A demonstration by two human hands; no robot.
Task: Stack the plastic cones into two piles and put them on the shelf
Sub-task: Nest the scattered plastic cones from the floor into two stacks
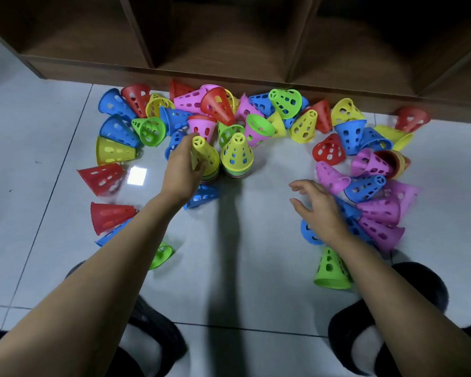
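Two short piles of stacked cones stand upright on the floor side by side. My left hand (181,167) grips the yellow cone (206,156) on top of the left pile. The right pile (237,157) is also topped by a yellow cone and nothing touches it. My right hand (317,206) hovers with spread, relaxed fingers beside the loose cones on the right, close to a pink cone (331,176) and a blue cone (365,187); it holds nothing. Several loose red, blue, green, yellow and pink cones lie scattered in an arc around the piles.
A dark wooden shelf (229,73) with open compartments runs along the far side of the tiled floor. A green cone (331,269) stands by my right forearm, another green one (162,254) lies under my left forearm. Black slippers (392,319) show at the bottom.
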